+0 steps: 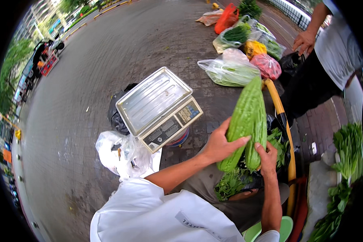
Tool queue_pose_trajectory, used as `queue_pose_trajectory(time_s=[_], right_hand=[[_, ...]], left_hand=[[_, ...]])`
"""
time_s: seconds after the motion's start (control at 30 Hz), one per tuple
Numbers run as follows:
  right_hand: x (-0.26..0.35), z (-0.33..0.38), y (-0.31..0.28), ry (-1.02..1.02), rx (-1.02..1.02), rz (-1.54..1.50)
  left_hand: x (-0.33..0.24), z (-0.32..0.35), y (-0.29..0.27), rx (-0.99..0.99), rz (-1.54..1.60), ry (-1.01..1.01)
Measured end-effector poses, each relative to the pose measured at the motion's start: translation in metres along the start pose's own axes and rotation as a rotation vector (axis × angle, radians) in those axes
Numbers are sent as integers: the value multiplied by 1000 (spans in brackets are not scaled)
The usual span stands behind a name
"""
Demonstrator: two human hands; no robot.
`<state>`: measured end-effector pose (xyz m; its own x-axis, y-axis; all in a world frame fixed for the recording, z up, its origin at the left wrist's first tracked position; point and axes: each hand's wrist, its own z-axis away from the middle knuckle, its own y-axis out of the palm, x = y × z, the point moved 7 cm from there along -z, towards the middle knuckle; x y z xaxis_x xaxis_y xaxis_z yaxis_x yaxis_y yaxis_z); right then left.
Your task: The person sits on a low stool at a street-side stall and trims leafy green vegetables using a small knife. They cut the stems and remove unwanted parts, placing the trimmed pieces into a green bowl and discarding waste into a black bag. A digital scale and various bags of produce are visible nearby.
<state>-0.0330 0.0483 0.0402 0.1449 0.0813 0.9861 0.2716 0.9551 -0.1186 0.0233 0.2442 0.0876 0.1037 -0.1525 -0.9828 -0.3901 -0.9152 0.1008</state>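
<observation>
Two large light-green bitter melons (246, 121) stand side by side in my hands, tilted with their tips pointing away from me. My left hand (224, 143) wraps round the left melon, thumb lying across its front. Closed on the lower end of the right melon is my right hand (268, 159), its thumb against the ribbed skin. Under the melons, leafy greens (233, 183) lie by my knees, partly hidden by my arms. To the left of my hands is a weighing scale (157, 105) with a bare metal tray.
White plastic bags (127, 153) lie beside the scale. Several bagged vegetables (230, 72) sit on the paving ahead. A yellow rail (279, 107) curves up at my right. Beyond it stands another person (339, 52); leafy greens (349, 151) lie at far right.
</observation>
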Motion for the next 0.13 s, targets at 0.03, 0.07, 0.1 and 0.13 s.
queue_pose_trajectory(time_s=[0.03,0.07,0.1,0.13], right_hand=[[9,-2,14,-34,50,28],[24,-3,33,-50,110,31],[40,-6,53,-68,159,44],[56,-8,74,-90,210,53]], left_hand=[[-1,3,-19,-77,3,-4],[-1,7,-41,-154,-5,-20],[4,10,-62,-174,-16,-87],[6,15,-89,-194,-29,-150]])
